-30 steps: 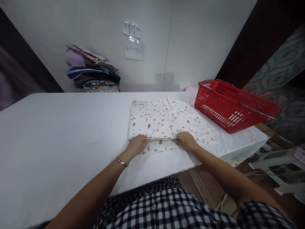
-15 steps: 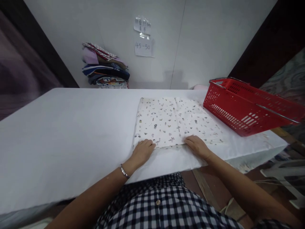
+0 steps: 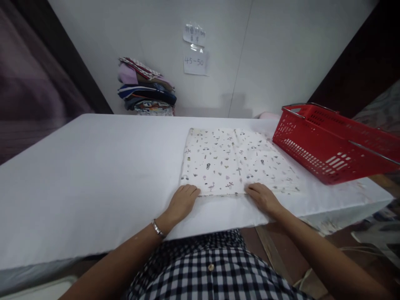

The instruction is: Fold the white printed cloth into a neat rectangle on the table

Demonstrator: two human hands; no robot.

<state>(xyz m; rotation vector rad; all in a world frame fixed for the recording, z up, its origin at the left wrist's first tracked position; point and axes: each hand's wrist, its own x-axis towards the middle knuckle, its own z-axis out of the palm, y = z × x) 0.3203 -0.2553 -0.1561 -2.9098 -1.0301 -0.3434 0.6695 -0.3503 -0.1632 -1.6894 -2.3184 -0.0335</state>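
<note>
A white cloth (image 3: 218, 162) printed with small rainbows, palm trees and birds lies flat and folded on the table. At its near left corner, my left hand (image 3: 183, 201) is closed on the edge, fingers together over the fabric. Farther right along the same near edge, my right hand (image 3: 261, 196) is closed on the cloth, its thumb side hidden from me. Between the two hands the edge runs nearly straight. A silver bracelet (image 3: 158, 228) sits on my left wrist.
A red plastic basket (image 3: 331, 146) with metal handles stands at the right, touching or close to the cloth's right side. Folded fabrics (image 3: 146, 89) are stacked beyond the far edge of the white-covered table (image 3: 93, 179). Paper signs (image 3: 195, 61) hang on the wall.
The view has shifted slightly, so the scene sits a little farther right. My left hand has slid slightly left along the cloth's near edge; the right hand stays about where it was.
</note>
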